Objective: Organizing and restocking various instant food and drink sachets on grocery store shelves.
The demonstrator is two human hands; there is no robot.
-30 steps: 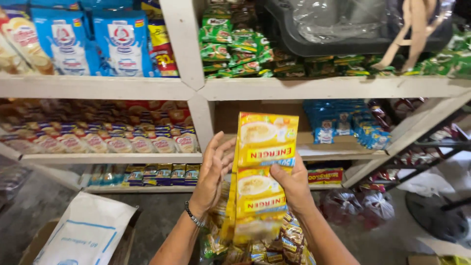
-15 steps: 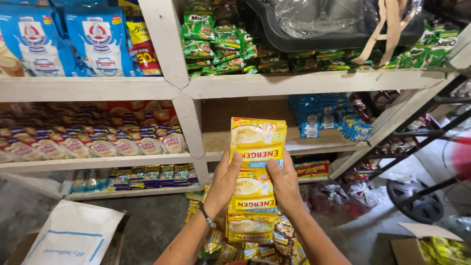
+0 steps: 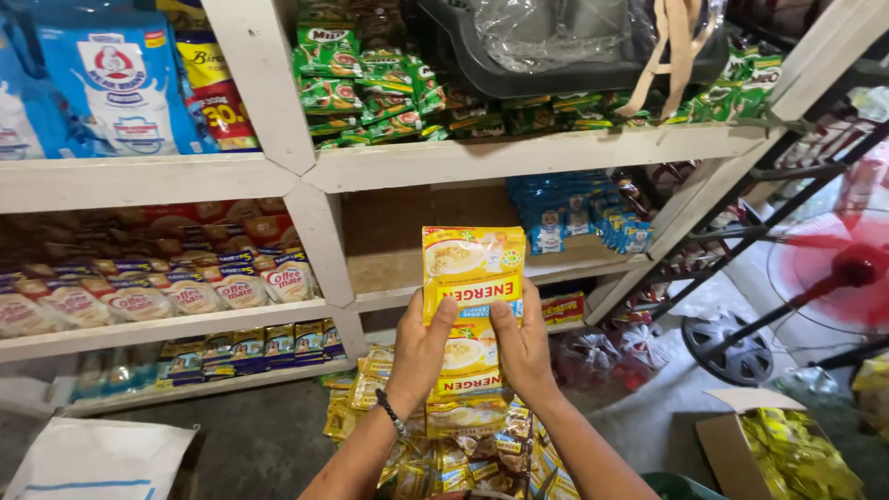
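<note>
Together, the left hand (image 3: 421, 352) and the right hand (image 3: 520, 344) pinch a hanging strip of yellow sachets (image 3: 472, 315), thumbs pressed on the front of the top packet, fingers wrapped out of sight behind it. The left hand grips the strip's left edge, the right hand its right edge, so the top packet stands upright between and just above the thumbs. A dark beaded bracelet (image 3: 393, 413) circles the left wrist. Below both hands the strip runs down toward the forearms, joining more strips of brown and gold sachets (image 3: 463, 454) that spread out under the wrists.

Beyond the fingertips stands a white wooden shelf unit (image 3: 319, 222). Straight behind the top packet is a compartment holding blue sachets (image 3: 574, 218) at its right side. Up and left of the left hand, rows of creamer packets (image 3: 185, 292) fill a shelf, with blue and white milk powder bags (image 3: 111, 88) higher still. Above both hands lie green sachets (image 3: 370, 88) and a dark plastic basin (image 3: 565, 46). Well off to the right of the right hand stands a red electric fan (image 3: 847, 268), and lower right an open cardboard box (image 3: 732, 431) holds yellow packets.
</note>
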